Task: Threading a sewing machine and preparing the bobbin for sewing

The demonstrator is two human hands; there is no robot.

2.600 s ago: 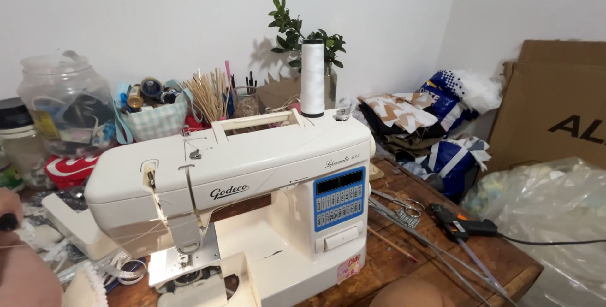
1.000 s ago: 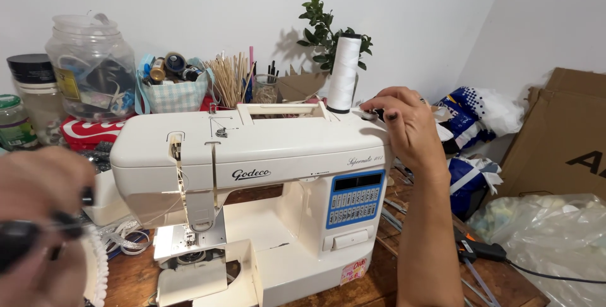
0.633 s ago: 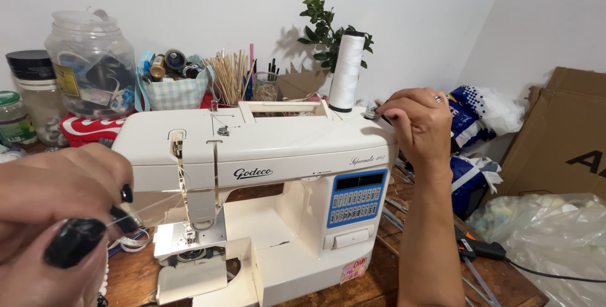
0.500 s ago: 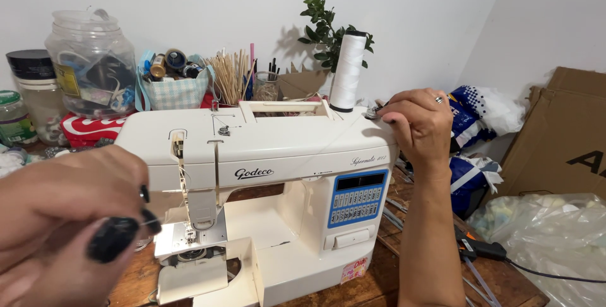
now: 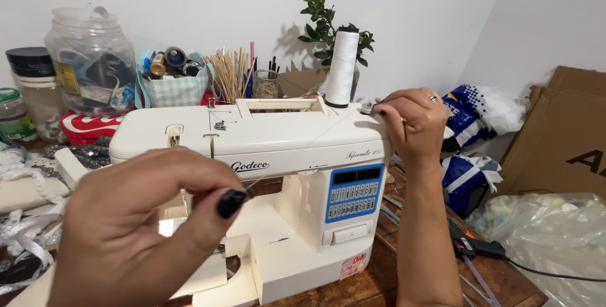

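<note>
A cream sewing machine (image 5: pixel 278 149) with a blue button panel stands in front of me on a wooden table (image 5: pixel 404 275). A tall white thread spool (image 5: pixel 341 67) stands upright on its top right. My right hand (image 5: pixel 413 124) rests on the machine's top right corner, fingertips at the small metal bobbin winder beside the spool. My left hand (image 5: pixel 139 225) is raised close to the camera, thumb and fingers pinched on a thin white thread (image 5: pixel 297 149) that runs up toward my right hand. It hides the needle area.
Behind the machine stand a big clear jar (image 5: pixel 91 61), a checked basket of spools (image 5: pixel 173 83), a cup of sticks and pens (image 5: pixel 237 76) and a small plant (image 5: pixel 325 20). White ribbon lies at the left. A glue gun (image 5: pixel 473 247), plastic bag (image 5: pixel 555 237) and cardboard box (image 5: pixel 562 136) are on the right.
My right hand came up onto the machine's top right corner. My left hand rose from the lower left toward the middle, close to the camera, pulling the thread taut.
</note>
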